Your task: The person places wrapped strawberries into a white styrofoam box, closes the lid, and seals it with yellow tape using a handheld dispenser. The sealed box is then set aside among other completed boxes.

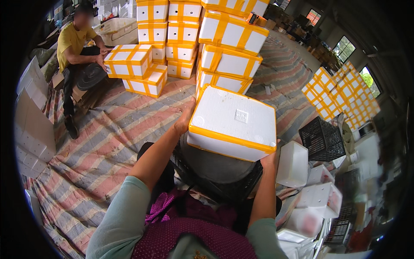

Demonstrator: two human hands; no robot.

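A white foam box [233, 119] with yellow tape around its upper rim is held between my two hands, above a round dark disc [216, 165] on a black plastic crate. My left hand [186, 118] presses against the left side of the box, and my right hand [270, 157] grips its near right corner. Fingers on the far sides are partly hidden by the box. The top face carries a moulded square mark and round marks. On the stack of taped foam boxes [231, 30] beyond lies an orange and black tape dispenser [255, 19].
At the upper left a seated person [76, 45] touches a taped foam box [127, 61] resting on another. White foam boxes [34, 129] line the left edge. To the right are a black crate [321, 139], open foam boxes [292, 164] and more taped boxes [343, 94]. A striped sheet [97, 145] covers the floor.
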